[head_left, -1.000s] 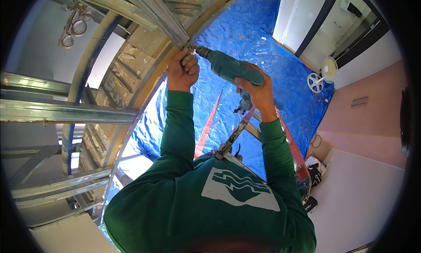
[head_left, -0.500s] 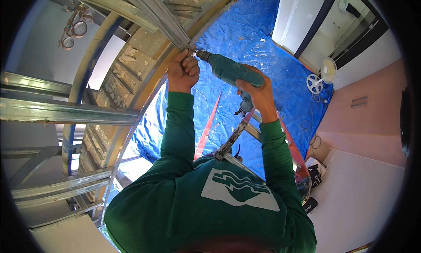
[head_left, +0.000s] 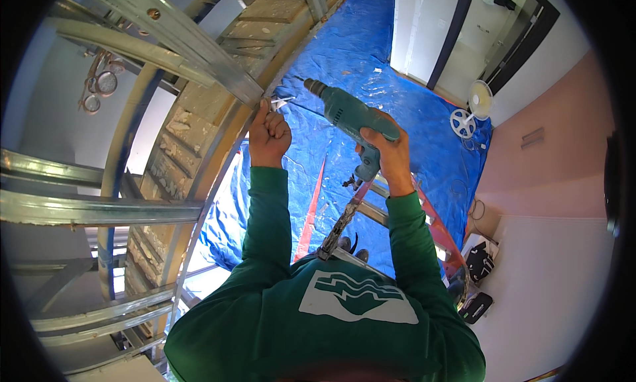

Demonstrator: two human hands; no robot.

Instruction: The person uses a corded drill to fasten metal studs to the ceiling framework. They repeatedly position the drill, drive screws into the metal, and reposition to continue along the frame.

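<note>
My right hand grips a teal power drill by its handle, its chuck aimed up and left. A thin bit shows at the tip, apart from the metal. To the left of it, my left hand is closed with curled fingers, the fingertips at the lower end of a slanting metal stud, where it meets the curved frame edge. A small pale piece shows beside those fingertips; I cannot make out whether they hold it.
Below me stands a stepladder with red rails. Blue tarpaulin covers the floor. More metal studs and a curved pipe lie left. A white fan stands far right, near a doorway; a black bag sits lower right.
The drill has drawn away from the stud and my left hand, leaving a wider gap and its bit in sight. My left hand stays by the stud's end. The whole view has shifted slightly.
</note>
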